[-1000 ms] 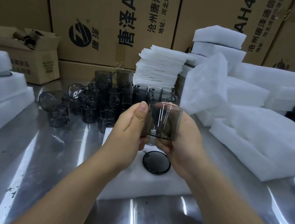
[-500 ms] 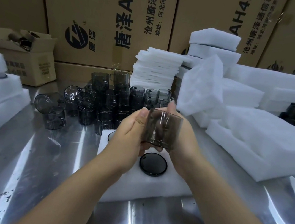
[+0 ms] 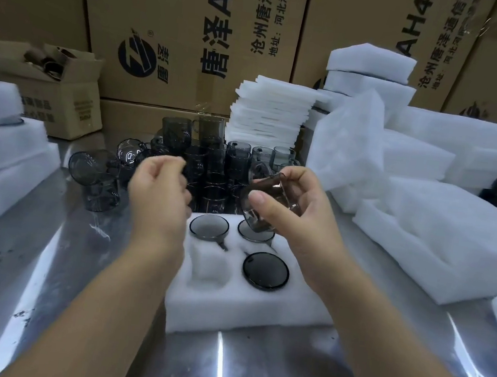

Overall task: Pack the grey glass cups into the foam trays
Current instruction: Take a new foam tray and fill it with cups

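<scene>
The right hand [image 3: 297, 213] is grasping a cup [image 3: 265, 203] and tilting it, with the thumb on its near side and the fingers curling round the far side. Just below that hand, the tray [image 3: 244, 310] is holding three packed cups [image 3: 265, 270]. Its pocket [image 3: 208, 265] by the left wrist is lying bare. The left hand [image 3: 159, 190] is hanging blurred, fingers loosely curled and gripping nothing, with loose cups [image 3: 207, 158] standing just beyond its knuckles.

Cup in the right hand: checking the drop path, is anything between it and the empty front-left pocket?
Nothing visible: the cup in the right hand hangs over the foam tray, and the empty pocket lies uncovered.
</scene>
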